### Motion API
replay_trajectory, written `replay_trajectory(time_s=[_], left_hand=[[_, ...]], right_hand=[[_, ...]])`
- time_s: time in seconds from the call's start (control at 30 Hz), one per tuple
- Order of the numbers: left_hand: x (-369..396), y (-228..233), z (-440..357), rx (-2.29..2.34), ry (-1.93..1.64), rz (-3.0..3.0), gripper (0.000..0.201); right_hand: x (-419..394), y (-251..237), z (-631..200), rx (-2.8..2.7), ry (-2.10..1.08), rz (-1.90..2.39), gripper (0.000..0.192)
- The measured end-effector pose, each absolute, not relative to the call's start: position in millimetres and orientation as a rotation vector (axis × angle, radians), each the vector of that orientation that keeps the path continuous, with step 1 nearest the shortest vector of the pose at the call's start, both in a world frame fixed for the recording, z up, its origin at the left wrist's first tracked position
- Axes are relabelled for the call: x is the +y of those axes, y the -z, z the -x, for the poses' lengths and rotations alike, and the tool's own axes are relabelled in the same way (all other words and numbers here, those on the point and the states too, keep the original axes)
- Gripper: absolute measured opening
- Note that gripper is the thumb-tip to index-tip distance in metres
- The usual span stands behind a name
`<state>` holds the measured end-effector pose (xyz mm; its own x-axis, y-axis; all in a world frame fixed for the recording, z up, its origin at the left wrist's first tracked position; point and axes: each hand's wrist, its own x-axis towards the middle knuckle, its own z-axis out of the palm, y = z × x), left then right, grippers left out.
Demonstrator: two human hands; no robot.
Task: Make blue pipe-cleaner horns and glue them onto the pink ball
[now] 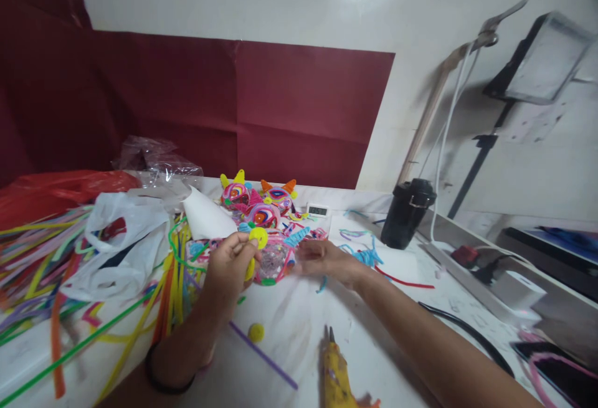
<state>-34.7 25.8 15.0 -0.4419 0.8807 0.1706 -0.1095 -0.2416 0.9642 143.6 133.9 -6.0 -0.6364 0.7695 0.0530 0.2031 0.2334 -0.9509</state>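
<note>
While raised, left hand (pixel 230 265) pinching disc (pixel 258 237).

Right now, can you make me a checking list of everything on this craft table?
Surface: white table, partly bare near the front.
Job's things: yellow fuzzy disc pinched in the left hand; colourful coiled craft pieces behind it; right hand rests beside them.
Clutter: pile of pipe cleaners, white plastic bag, red bag, yellow glue gun, small yellow pompom, black cup, small digital clock.
Grippers: left hand closed on the disc; right hand open, holding nothing.
Cables: white cable hanging by the wall; black cable on the table.
Surroundings: dark red paper on a white wall; lamp on a stand.
</note>
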Motion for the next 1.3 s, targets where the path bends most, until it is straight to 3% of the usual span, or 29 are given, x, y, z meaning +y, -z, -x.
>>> replay_trajectory(time_s=[0.13, 0.23, 0.6, 1.3], left_hand=[[20, -17, 27, 1.276, -1.678, -1.031, 0.016], [14, -20, 19, 1.270, -1.601, -1.046, 0.017], [3, -19, -2, 1.189, -1.401, -1.038, 0.019], [5, 4, -13, 0.980, -1.278, -0.820, 0.026]], right_hand=[[124, -19, -163, -2.041, -1.251, 0.977, 0.015], [106, -35, -162, -2.011, -1.067, 0.871, 0.014], [73, -45, -147, -1.896, -1.521, 0.689, 0.024], [96, -41, -165, -2.145, -1.665, 0.771, 0.011]])
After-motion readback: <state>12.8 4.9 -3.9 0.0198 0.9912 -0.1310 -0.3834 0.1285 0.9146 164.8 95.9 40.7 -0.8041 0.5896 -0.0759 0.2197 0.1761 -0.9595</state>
